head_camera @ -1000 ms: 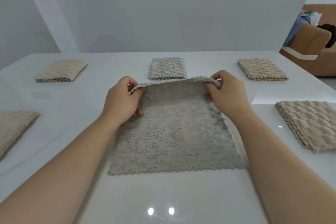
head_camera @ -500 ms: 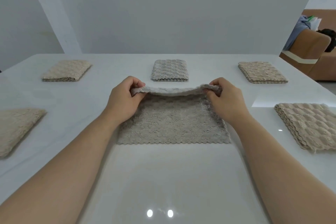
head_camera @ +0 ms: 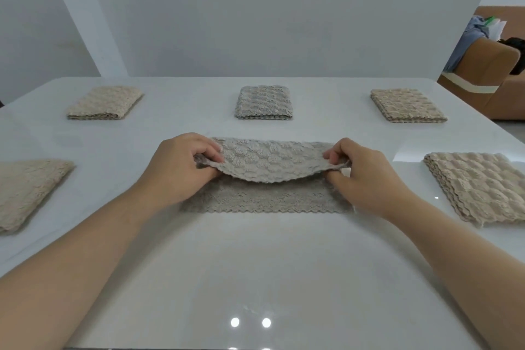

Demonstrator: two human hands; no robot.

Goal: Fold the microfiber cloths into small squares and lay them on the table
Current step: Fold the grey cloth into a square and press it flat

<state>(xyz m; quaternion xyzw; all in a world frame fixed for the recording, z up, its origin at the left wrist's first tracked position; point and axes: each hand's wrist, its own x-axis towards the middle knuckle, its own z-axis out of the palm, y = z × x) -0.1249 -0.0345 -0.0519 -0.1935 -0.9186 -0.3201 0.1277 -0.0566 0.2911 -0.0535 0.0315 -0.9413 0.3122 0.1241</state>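
A grey microfiber cloth (head_camera: 270, 167) lies in the middle of the white table (head_camera: 255, 264), its far half doubled over toward me and sagging above the near half. My left hand (head_camera: 181, 167) pinches the folded-over edge at its left corner. My right hand (head_camera: 360, 170) pinches the same edge at the right corner. The near scalloped edge rests flat on the table. Folded cloths lie around it: beige at the far left (head_camera: 105, 103), grey at the far middle (head_camera: 264, 102), beige at the far right (head_camera: 407, 105), beige at the left (head_camera: 25, 190), beige at the right (head_camera: 483, 185).
The glossy table reflects two ceiling lights near its front edge. A brown sofa (head_camera: 488, 71) with clothes on it stands beyond the table's right corner. A grey wall runs behind the far edge.
Both hands have drawn the cloth's far edge up and over toward me, so the top layer now covers the far half of the cloth.
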